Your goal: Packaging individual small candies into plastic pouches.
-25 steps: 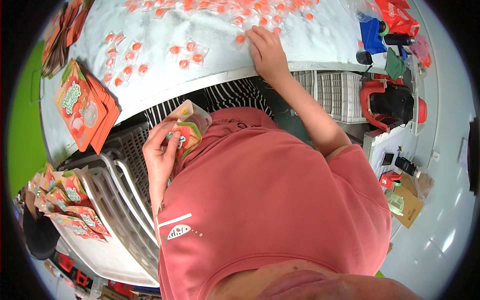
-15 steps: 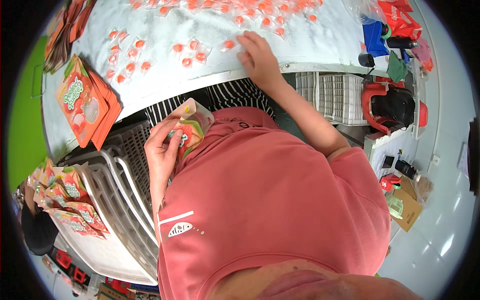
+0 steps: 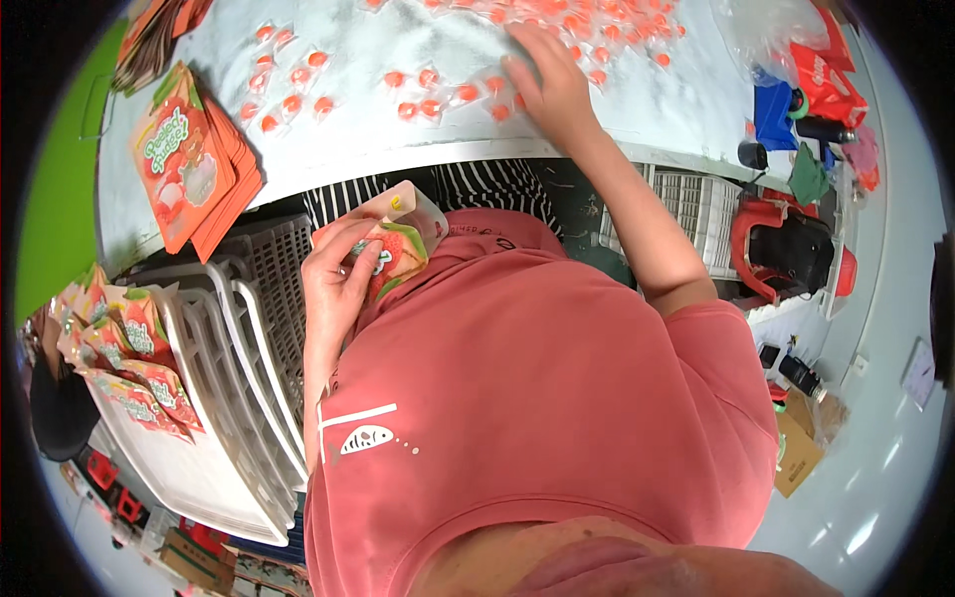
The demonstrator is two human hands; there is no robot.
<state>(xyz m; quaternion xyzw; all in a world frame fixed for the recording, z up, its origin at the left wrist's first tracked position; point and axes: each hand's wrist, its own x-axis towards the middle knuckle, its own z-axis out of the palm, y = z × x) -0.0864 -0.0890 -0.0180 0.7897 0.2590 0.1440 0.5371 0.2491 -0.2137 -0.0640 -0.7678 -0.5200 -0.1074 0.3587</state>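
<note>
The left hand [image 3: 343, 284] pinches an open-topped glossy pouch [image 3: 393, 244] close against the chest, thumb on its printed front and fingers curled behind, much as it did 0.8 s ago. The right hand [image 3: 547, 80], which then lay nearer the table's [image 3: 418, 149] front edge, has slid outward and leftward over the white speckled surface and now lies spread, fingers flat on small clear-wrapped orange candies [image 3: 428, 95], so gathering looks underway. Left of it sits a stack of flat orange pouches [image 3: 189, 159]; ribbed white plastic crates [image 3: 229, 398] stand below.
</note>
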